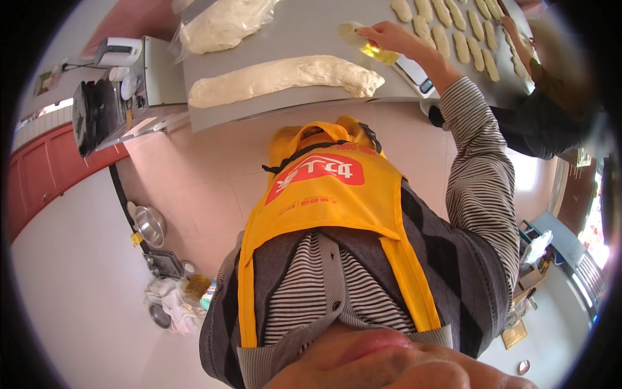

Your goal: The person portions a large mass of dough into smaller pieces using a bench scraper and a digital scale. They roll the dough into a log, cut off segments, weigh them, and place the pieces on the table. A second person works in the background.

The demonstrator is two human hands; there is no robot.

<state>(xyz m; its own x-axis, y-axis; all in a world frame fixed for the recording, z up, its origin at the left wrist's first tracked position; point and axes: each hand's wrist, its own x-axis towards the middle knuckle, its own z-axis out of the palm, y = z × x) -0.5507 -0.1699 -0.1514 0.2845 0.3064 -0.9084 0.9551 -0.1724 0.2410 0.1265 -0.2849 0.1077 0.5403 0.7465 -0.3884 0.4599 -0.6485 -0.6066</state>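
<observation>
My right hand (386,36) reaches over the grey worktop (311,44), its fingers closed on the edge or handle of a translucent cup (349,32). Clear yellow liquid that looks like oil (381,54) shows just below the hand; I cannot tell whether it sits in the same vessel. Close by is a flat digital scale (413,77), partly covered by my forearm. A long thick roll of dough (286,80) lies along the near edge, its right end below the yellow liquid. My left hand is out of view.
A big dough mass (223,26) under plastic film lies far left. Rows of small dough strips (461,46) fill the right side, where a co-worker's arm (517,41) reaches in. A metal-sided appliance (165,73) stands at the left end; a steel bowl (150,226) is lower left.
</observation>
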